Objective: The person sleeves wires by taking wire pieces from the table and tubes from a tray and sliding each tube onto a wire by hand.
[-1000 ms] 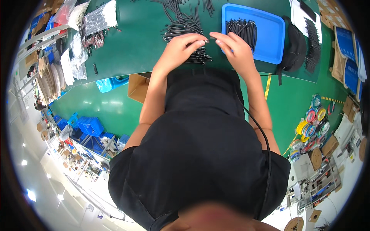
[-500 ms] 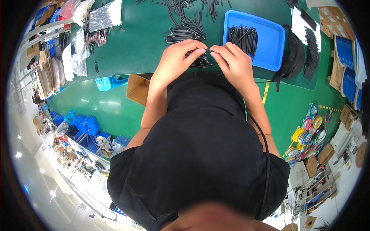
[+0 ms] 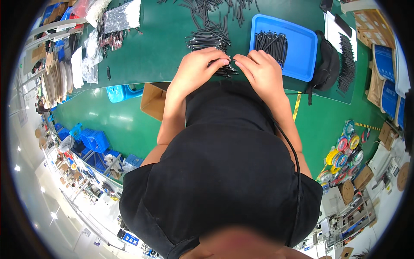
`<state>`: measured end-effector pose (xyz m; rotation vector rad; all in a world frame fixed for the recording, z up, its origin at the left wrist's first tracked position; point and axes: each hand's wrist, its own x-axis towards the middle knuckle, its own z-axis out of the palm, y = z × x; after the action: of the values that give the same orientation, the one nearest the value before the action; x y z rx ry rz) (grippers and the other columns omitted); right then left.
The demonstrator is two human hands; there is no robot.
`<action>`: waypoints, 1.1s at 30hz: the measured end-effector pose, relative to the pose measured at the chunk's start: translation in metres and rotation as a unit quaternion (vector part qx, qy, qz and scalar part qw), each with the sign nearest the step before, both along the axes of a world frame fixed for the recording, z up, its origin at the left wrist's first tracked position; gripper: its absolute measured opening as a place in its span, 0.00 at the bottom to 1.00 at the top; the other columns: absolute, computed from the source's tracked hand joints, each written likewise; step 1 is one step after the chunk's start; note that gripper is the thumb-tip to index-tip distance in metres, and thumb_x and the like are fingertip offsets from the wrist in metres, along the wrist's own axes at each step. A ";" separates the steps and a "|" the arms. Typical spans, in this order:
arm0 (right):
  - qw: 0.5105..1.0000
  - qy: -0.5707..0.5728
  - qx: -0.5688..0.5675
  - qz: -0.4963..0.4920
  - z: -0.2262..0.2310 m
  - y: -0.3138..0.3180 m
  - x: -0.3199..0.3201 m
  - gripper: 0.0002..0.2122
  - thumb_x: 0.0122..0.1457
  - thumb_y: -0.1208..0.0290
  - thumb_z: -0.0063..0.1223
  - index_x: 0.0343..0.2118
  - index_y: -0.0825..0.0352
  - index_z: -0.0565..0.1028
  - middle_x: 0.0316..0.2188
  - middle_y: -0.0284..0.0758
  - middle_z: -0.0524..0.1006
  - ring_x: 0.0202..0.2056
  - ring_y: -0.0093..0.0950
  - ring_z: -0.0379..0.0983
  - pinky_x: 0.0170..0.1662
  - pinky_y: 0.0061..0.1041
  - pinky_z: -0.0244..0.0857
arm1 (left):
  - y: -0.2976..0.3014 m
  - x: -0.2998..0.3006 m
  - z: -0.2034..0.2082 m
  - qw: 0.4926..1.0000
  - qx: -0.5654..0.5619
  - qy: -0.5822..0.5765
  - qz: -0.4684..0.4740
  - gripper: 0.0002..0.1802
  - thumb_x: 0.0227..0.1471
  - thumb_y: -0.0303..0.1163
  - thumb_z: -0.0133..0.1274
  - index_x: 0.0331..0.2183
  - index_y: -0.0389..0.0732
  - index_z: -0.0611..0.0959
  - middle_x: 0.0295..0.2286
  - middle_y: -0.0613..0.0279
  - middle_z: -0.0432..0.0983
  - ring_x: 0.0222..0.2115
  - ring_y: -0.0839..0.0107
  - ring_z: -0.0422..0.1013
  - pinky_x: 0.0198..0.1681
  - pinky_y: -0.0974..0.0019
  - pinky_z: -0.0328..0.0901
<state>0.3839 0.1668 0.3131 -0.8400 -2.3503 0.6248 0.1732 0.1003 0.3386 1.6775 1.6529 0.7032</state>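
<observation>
At the table's near edge, my left hand (image 3: 199, 67) and my right hand (image 3: 262, 70) are close together, each with thumb and forefinger pinched. Something small and dark shows at their fingertips; its kind is too small to make out. Beneath and just beyond the fingers lies a pile of thin black tube-like pieces (image 3: 208, 39) with pale, shiny tips. To the right of this pile stands a blue tray (image 3: 305, 54), close to my right hand. Along its left side rest many similar black pieces (image 3: 271, 46).
More black pieces (image 3: 202, 11) lie loose farther back on the green table (image 3: 159, 43). Plastic bags (image 3: 123, 17) are at the far left. Right of the tray are a black bag (image 3: 325, 64), a phone (image 3: 343, 26) and a row of dark pieces (image 3: 346, 62). A cardboard box (image 3: 153, 101) stands below the edge.
Both hands stay pinched near each other over the pile. Their fingertips are slightly farther apart and a little lower in the picture, while the whole view has shifted slightly.
</observation>
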 end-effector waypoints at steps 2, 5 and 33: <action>1.000 -0.002 0.011 0.002 0.004 -0.001 0.001 0.06 0.58 0.67 0.62 0.37 0.59 0.83 0.24 0.30 0.70 0.28 0.32 0.70 0.32 0.34 0.66 | -0.002 0.001 0.002 1.000 0.000 -0.012 -0.002 0.09 0.59 0.32 0.59 0.38 0.37 0.86 0.31 0.58 0.81 0.29 0.63 0.75 0.35 0.64 0.69; 1.000 0.015 -0.012 0.005 0.010 -0.007 -0.001 0.05 0.58 0.68 0.61 0.36 0.60 0.82 0.24 0.31 0.71 0.28 0.33 0.71 0.32 0.34 0.66 | -0.004 0.003 0.004 1.000 0.002 -0.026 -0.017 0.09 0.59 0.32 0.59 0.39 0.37 0.86 0.30 0.58 0.80 0.28 0.64 0.74 0.34 0.64 0.68; 0.839 0.195 -0.504 0.063 0.007 -0.049 -0.020 0.11 0.70 0.66 0.53 0.45 0.69 0.80 0.28 0.23 0.72 0.27 0.13 0.62 0.31 0.17 0.57 | 0.004 0.035 0.015 0.853 -0.095 -0.510 0.055 0.60 0.59 0.73 0.06 0.46 0.31 0.79 0.35 0.46 0.83 0.41 0.57 0.80 0.49 0.57 0.74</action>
<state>0.3635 0.1177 0.3204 -0.8345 -1.6007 1.9667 0.2086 0.1044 0.3540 0.7799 0.9760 1.1696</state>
